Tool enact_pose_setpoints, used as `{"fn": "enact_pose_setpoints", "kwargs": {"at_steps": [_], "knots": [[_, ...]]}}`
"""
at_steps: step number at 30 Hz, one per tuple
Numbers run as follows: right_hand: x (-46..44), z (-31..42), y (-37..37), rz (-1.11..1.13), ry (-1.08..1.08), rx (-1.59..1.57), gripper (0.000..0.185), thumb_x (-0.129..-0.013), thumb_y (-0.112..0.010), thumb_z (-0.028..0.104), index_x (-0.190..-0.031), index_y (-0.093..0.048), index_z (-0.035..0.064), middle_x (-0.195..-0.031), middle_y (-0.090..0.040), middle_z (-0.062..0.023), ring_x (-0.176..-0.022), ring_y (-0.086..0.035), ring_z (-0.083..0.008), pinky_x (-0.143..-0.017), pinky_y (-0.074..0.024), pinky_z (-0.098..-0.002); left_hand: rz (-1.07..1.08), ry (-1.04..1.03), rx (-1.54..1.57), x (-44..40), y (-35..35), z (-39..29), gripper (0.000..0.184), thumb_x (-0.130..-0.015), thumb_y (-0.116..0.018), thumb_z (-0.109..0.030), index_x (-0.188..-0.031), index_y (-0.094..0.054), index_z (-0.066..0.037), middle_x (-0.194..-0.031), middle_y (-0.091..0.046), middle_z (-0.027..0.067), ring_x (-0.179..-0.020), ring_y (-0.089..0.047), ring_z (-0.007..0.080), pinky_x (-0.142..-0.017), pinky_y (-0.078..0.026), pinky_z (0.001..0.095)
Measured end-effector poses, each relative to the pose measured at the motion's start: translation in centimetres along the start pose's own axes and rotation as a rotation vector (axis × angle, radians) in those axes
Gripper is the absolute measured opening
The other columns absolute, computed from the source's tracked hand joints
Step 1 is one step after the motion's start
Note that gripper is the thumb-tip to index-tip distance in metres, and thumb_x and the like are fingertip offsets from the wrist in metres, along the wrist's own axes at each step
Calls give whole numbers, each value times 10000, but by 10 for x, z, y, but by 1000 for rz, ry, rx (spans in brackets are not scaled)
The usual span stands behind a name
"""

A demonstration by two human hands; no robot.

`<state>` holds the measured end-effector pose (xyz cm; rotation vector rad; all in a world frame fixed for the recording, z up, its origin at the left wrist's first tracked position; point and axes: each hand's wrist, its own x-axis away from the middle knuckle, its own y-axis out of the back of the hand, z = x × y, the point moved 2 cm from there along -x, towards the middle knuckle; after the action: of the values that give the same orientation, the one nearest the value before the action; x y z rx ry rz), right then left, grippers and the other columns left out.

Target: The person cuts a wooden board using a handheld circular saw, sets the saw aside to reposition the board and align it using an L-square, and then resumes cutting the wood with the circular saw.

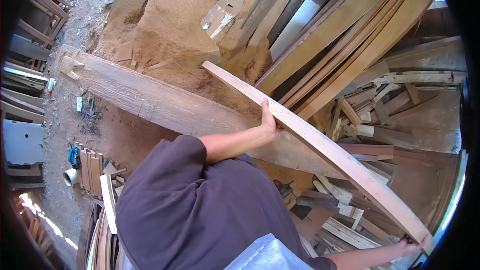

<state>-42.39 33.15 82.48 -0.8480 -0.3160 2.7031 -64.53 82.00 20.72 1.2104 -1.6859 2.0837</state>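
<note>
A long, narrow pale wooden board (320, 142) runs diagonally from the centre top down to the lower right. My left hand (268, 121) grips its near-middle part, the thumb up along the side edge and the fingers mostly hidden beneath. Down at the lower right end, my right hand (414, 246) is closed round the board near its tip. Under the board's upper part lies a thick, weathered wooden beam (165, 97), which crosses the view from the upper left towards the right.
Behind the beam rises a heap of sawdust (180, 10). Long planks (350, 30) lean at the upper right. Offcuts (370, 115) are piled at the right, with more scrap wood (345, 210) below. Thin slats (91, 170) and a white pipe (70, 176) stand at the left.
</note>
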Motion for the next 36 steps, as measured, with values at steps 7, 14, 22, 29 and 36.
{"fn": "enact_pose_setpoints", "kwargs": {"at_steps": [7, 14, 22, 29, 36], "knots": [[29, -29, -181, 362, 73, 83, 377, -827, -873, 251, -1138, -717, 107, -1093, -631, -91, -1079, -585, -289, -1029, -493, -481, 226, 68, 130, -47, -59, -18, 1120, -886, -252, -948, -1589, -402, -89, -1611, -424, 221, -1480, -403, 444, -1218, -285, 690], [125, -128, -461, 645, 249, -139, 683, -732, -965, 223, -1292, -650, -7, -1245, -665, -125, -1192, -606, -254, -1112, -468, -405, 378, 282, -373, -118, -6, -121, 1191, -917, -271, -937, -1715, 25, -103, -1770, 82, 232, -1617, -31, 496, -1260, -227, 694], [289, -137, -667, 294, 433, 390, 1445, -631, -907, 650, -1717, -80, 176, -1664, -155, -379, -1547, -160, -579, -1231, -240, -665, -79, -1027, -1605, -95, 98, -198, 568, -978, -691, -479, -1295, -692, -8, -1258, -715, 238, -1178, -668, 430, -1054, -512, 493], [324, -177, -806, 399, 374, 445, 1332, -696, -909, 552, -1724, -109, 273, -1691, -137, -384, -1579, -174, -546, -1261, -226, -642, -705, -441, -2117, -20, 245, -220, 968, -852, -601, -794, -1605, -493, -195, -1752, -236, 207, -1631, 18, 467, -1206, 102, 770], [335, -236, -906, 527, 314, 516, 1333, -661, -883, 680, -1716, -175, 277, -1706, -160, -334, -1564, -228, -516, -1241, -249, -647, -594, -475, -2352, -32, 293, -224, 1317, -650, -639, -965, -1716, -227, -310, -1795, -70, 175, -1621, 135, 481, -1155, 194, 793]]}}
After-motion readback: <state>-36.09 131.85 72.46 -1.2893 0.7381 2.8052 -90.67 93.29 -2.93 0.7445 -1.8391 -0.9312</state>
